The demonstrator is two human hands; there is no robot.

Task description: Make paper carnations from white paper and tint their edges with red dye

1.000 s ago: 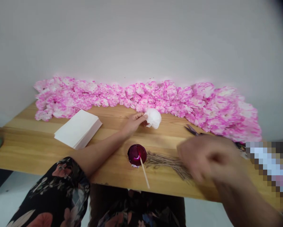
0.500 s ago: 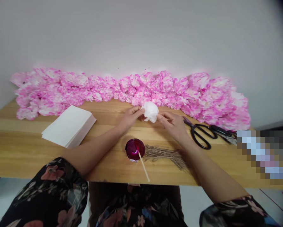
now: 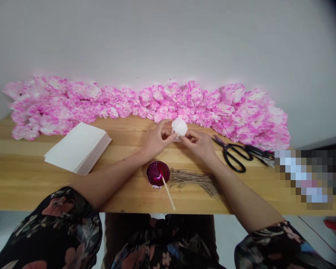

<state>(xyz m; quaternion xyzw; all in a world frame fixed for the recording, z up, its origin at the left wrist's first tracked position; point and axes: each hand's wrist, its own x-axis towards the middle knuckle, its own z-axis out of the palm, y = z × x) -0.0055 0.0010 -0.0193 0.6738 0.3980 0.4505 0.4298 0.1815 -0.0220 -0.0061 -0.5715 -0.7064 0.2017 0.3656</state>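
Observation:
A small white tissue-paper flower (image 3: pixel 179 127) is pinched between both of my hands above the wooden table (image 3: pixel 30 175). My left hand (image 3: pixel 156 141) grips its left side with closed fingers. My right hand (image 3: pixel 199 144) holds its lower right side, fingers also closed on it. Just in front of my hands stands a small cup of dark pink dye (image 3: pixel 158 173) with a wooden stick (image 3: pixel 168 192) leaning out of it. A bundle of brown twine pieces (image 3: pixel 194 179) lies to the right of the cup.
A long row of pink-dyed paper flowers (image 3: pixel 100 102) lines the wall at the table's back. A stack of white paper sheets (image 3: pixel 78 147) lies at the left. Black scissors (image 3: pixel 235 157) rest at the right, beside a blurred-out patch.
My right hand came in from the near right and took hold of the white flower next to my left hand. The view also shifted slightly.

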